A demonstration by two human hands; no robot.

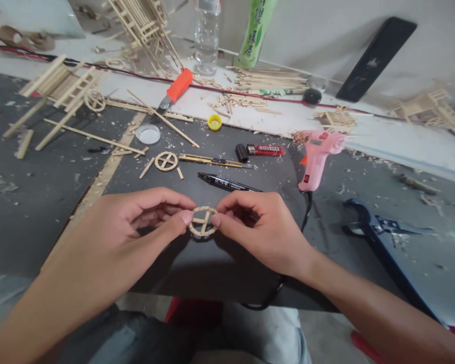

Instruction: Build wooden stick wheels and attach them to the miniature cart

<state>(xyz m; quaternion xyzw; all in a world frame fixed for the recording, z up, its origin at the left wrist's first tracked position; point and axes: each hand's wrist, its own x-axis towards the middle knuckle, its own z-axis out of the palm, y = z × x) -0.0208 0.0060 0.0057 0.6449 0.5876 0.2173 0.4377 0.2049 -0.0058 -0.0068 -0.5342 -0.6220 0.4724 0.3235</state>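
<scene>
Head view: wheel (205,221) (pinched) sits between left hand (121,235) and right hand (269,232).

On my dark worktop (375,177) lie a wooden wheel (166,161), a black marker (227,182), a yellow cap (214,122), a pink glue gun (315,157) and thin sticks (98,138).

The scene is viewed by 1 camera, worn on the person's head – above and behind the left hand (136,227) and right hand (265,232), at close range – and pointed forward and down. The tabletop (200,273) is framed between lap (265,328) and wall (318,30).
</scene>
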